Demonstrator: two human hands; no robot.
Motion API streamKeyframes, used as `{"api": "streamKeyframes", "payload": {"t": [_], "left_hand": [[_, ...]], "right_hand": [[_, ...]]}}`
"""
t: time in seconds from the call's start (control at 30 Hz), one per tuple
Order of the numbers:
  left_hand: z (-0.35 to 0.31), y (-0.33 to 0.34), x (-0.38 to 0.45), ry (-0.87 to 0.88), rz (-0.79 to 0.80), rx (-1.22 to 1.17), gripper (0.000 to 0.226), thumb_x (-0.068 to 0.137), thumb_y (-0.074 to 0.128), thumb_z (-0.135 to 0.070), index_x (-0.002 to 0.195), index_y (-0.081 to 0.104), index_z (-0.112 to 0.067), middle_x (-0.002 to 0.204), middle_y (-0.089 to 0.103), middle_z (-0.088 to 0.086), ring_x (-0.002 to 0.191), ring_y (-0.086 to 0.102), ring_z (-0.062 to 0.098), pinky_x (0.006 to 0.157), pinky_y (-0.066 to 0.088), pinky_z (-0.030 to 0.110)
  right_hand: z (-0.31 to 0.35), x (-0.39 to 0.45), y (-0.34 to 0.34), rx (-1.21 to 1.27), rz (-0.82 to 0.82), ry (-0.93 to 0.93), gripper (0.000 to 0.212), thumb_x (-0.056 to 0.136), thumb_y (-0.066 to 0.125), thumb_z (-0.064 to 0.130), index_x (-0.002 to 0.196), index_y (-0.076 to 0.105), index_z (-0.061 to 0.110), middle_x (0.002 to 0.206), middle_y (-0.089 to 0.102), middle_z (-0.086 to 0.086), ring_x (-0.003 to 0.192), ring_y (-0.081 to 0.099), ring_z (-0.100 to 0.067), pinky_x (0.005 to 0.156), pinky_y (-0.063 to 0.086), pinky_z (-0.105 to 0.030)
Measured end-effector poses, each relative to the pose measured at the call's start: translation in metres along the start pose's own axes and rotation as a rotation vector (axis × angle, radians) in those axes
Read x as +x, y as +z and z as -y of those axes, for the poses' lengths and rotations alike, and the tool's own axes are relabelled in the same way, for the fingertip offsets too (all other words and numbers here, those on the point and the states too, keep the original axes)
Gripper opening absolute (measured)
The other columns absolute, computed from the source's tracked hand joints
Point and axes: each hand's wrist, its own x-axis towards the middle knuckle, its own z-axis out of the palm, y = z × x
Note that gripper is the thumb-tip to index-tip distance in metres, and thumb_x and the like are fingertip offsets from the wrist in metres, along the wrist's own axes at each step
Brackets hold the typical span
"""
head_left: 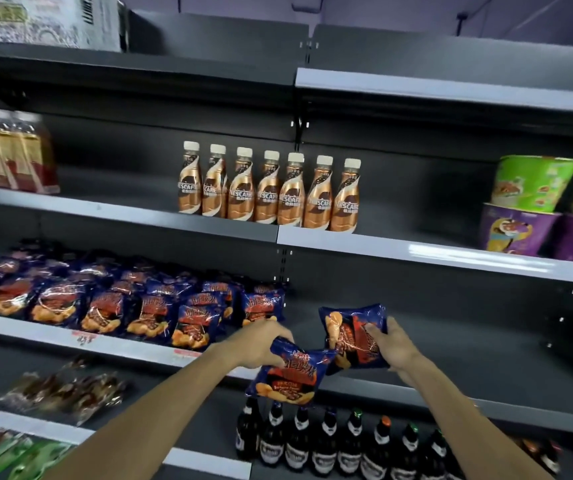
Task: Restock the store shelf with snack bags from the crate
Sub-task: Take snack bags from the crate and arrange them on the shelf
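We are well into the restock, judging by the shelf (112, 336) at nine o'clock from our hands: its left bay already carries several rows of blue snack bags (105, 306), packed from the far left up to the divider. The right bay (451, 341) of that same shelf, at two o'clock from our hands, holds none that we can see, so that looks like the stretch left to fill. Our left hand (261, 344) grips one blue bag (287, 374) by its top edge, fingers curled over it, and the bag hangs in front of the shelf lip just above the dark bottles (330, 441) at six o'clock. Our right hand (390, 346) pinches a second bag (354, 336) on its right side, thumb across the front, holding it upright at the mouth of the bare bay. The two bags touch or nearly touch at their corners. Neither is on the shelf yet. The crate is out of view, so we cannot tell how many bags remain. Coffee bottles (271, 192) and noodle cups (537, 206) sit on the shelf at twelve o'clock.
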Motion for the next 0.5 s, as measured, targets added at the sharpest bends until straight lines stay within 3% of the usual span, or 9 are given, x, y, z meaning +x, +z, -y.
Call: {"api": "streamKeyframes", "payload": {"t": [0.17, 0.27, 0.37, 0.5], "left_hand": [[0.033, -0.004, -0.011, 0.001, 0.024, -0.048, 0.039, 0.084, 0.075, -0.028, 0.120, 0.064, -0.018, 0.115, 0.063, 0.000, 0.104, 0.056, 0.015, 0.087, 0.047, 0.031], [0.051, -0.005, -0.012, -0.017, 0.017, -0.069, 0.034, 0.083, 0.076, -0.026, 0.114, 0.067, -0.018, 0.109, 0.064, -0.001, 0.096, 0.056, 0.013, 0.082, 0.047, 0.032], [0.074, -0.005, -0.011, -0.070, 0.028, -0.064, 0.033, 0.084, 0.074, -0.030, 0.115, 0.065, -0.023, 0.113, 0.061, -0.003, 0.107, 0.050, 0.018, 0.093, 0.046, 0.038], [0.104, -0.005, -0.006, -0.132, 0.003, -0.054, 0.037, 0.084, 0.073, -0.033, 0.119, 0.062, -0.029, 0.109, 0.052, -0.011, 0.109, 0.047, 0.017, 0.094, 0.043, 0.035]], "right_hand": [[0.013, 0.019, 0.030, -0.095, -0.078, -0.021, 0.018, 0.091, 0.066, 0.020, 0.105, 0.056, 0.017, 0.102, 0.069, -0.007, 0.094, 0.067, -0.022, 0.093, 0.053, -0.045], [0.023, 0.035, 0.051, -0.184, -0.089, -0.050, 0.020, 0.087, 0.071, 0.019, 0.099, 0.057, 0.015, 0.094, 0.069, -0.005, 0.086, 0.067, -0.021, 0.079, 0.055, -0.037], [0.030, 0.053, 0.073, -0.294, -0.111, -0.133, 0.019, 0.085, 0.072, 0.020, 0.094, 0.057, 0.012, 0.084, 0.065, -0.001, 0.074, 0.061, -0.014, 0.060, 0.044, -0.024], [0.034, 0.086, 0.104, -0.390, -0.066, -0.251, 0.013, 0.085, 0.072, 0.021, 0.092, 0.060, 0.021, 0.092, 0.065, -0.003, 0.086, 0.062, -0.020, 0.068, 0.042, -0.026]]}}
